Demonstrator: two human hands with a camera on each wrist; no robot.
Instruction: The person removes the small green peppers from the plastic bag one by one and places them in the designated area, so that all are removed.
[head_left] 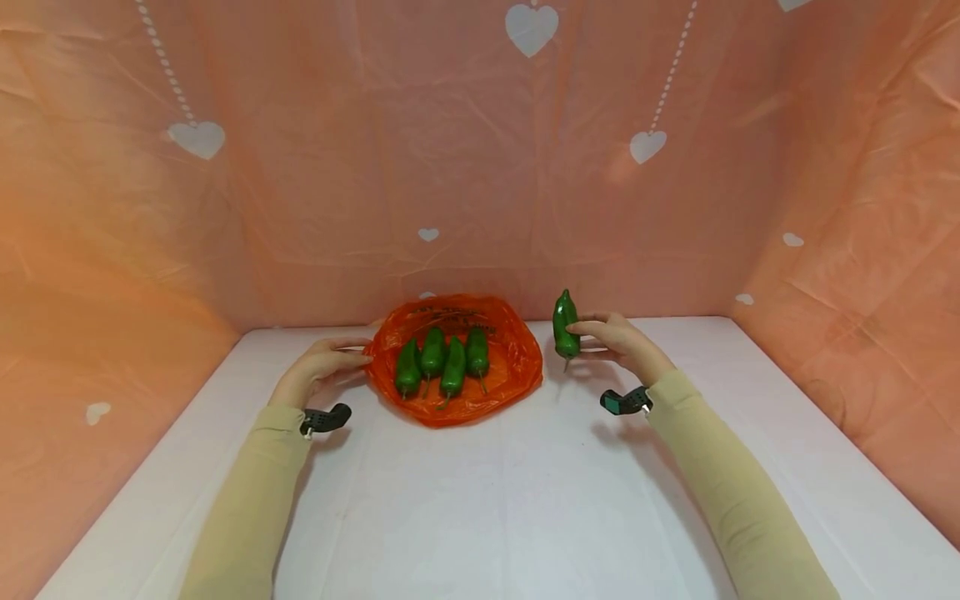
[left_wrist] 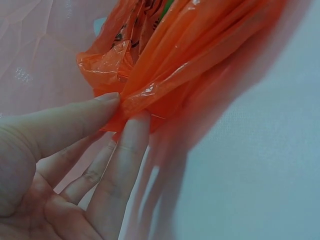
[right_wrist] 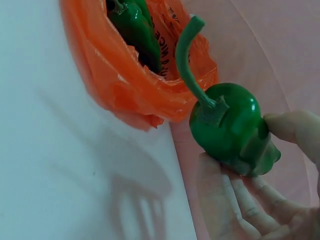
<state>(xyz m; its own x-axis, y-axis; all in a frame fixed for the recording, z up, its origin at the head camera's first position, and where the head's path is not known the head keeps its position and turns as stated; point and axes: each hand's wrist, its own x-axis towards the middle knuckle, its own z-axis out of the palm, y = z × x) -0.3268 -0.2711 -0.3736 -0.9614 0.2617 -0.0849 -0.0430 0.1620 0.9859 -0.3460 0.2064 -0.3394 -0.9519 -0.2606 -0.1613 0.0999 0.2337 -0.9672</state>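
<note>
The left hand pinches a crinkled orange plastic bag holding four glossy green peppers; the right hand grips a smooth, tapered pepper, stem down, beside it above the white counter.

Orange-pink sheeting as walls, white hearts, dotted white strings, white tabletop below

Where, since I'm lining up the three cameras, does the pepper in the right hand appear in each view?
Head: the held pepper is right of centre, stem down, in the right hand.
Left wrist: the held pepper is not in this picture.
Right wrist: the held pepper is right of centre, stem pointing up.
Shared landmark: the orange bag, in all three views.
</note>
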